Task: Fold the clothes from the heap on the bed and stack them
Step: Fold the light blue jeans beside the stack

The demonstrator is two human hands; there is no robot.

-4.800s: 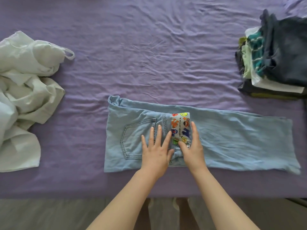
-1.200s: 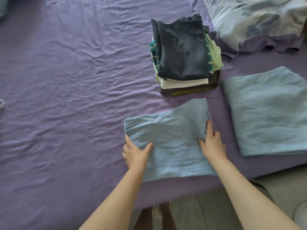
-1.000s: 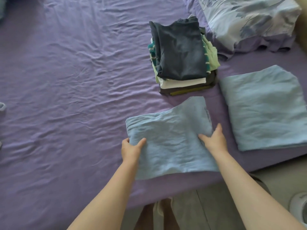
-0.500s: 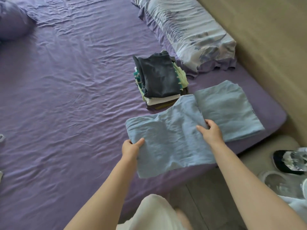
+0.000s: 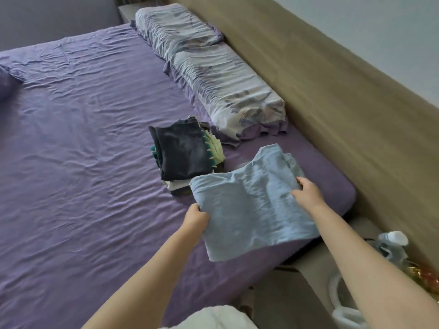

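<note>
Folded jeans (image 5: 251,210) hang between both grips, left hand (image 5: 195,219) and right hand (image 5: 308,193) apparently pinching opposite edges.

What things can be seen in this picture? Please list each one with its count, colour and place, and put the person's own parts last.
folded jeans: one, light blue, held by both hands above the near right part of the bed
second folded blue piece: one, light blue, mostly hidden beneath the folded jeans
stack of folded clothes: one, dark navy on top with green, teal and white layers, on the bed left of the folded jeans
bed sheet: one, purple, wrinkled, covering the bed
pillows: two, pale floral with purple trim, along the headboard
headboard: one, tan, on the right
left hand: one, gripping the jeans' left edge
right hand: one, gripping the jeans' right edge
</note>
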